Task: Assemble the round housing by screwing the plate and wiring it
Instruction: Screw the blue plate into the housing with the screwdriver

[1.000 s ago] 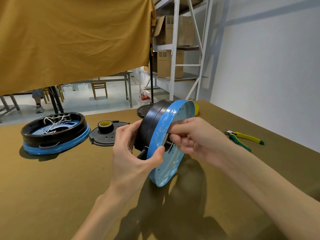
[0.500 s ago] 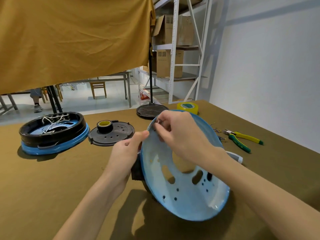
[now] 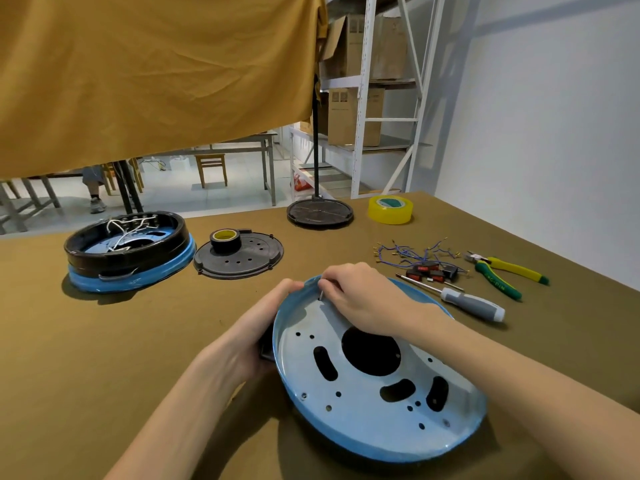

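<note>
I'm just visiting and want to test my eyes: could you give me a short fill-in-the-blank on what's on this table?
1. The right hand pinches a small ____ at the blue plate's far rim.
2. The screwdriver has a ____ handle.
3. The black tape roll sits on a black ____.
4. The pliers have yellow and ____ handles.

Missing words: screw; grey; cover; green

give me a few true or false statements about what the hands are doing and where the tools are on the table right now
1. The right hand pinches a small screw at the far rim of the blue plate. True.
2. The left hand holds the screwdriver. False: the screwdriver lies on the table, right of the plate; the left hand grips the plate's left edge.
3. The pliers lie right of the screwdriver. True.
4. The yellow tape roll sits on the black cover. False: a black tape roll sits there; the yellow one stands apart at the table's far edge.
5. The other housing has white wires inside. True.
</note>
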{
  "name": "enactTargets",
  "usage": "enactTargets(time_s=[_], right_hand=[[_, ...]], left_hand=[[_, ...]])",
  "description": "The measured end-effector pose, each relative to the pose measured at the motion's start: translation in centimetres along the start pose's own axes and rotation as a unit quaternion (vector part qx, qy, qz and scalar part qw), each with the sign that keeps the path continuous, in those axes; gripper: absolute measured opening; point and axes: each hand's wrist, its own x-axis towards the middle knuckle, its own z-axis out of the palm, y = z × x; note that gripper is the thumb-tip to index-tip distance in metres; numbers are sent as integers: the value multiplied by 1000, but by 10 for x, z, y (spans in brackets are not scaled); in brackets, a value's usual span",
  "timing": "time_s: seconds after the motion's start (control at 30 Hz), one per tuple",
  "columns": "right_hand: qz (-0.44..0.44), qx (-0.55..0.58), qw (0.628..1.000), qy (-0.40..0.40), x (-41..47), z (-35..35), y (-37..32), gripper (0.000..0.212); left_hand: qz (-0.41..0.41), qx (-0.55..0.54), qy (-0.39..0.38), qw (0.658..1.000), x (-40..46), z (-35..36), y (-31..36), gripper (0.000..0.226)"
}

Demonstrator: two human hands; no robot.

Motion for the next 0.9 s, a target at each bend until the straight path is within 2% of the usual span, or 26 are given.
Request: enactTargets(time_s=[0.1,0.2,0.33,0.4,0.6,0.83,0.9], right_hand=[[-6,12,1000,-1,2,2,3,34],[-19,50,998,36,4,4,7,25],[-24,127,986,103,4,6,11,8],[-37,123,984,119,4,6,14,6],[-123,42,985,109,2,7,9,4],[-85,98,985,116,4,3,13,1],[-117,79,984,107,1,3,10,3]], left_hand=[[14,-35,-8,999,3,0,-4,37],[8,-86,-23,996,7,0,-7,33],[11,-105,-30,994,12,-1,-14,39],[10,-108,-24,994,14,-2,-15,43],[12,-106,-30,994,17,-3,-17,42],[-2,-97,-33,995,18,-6,-18,50],[-9,-91,-31,995,19,-5,-18,48]])
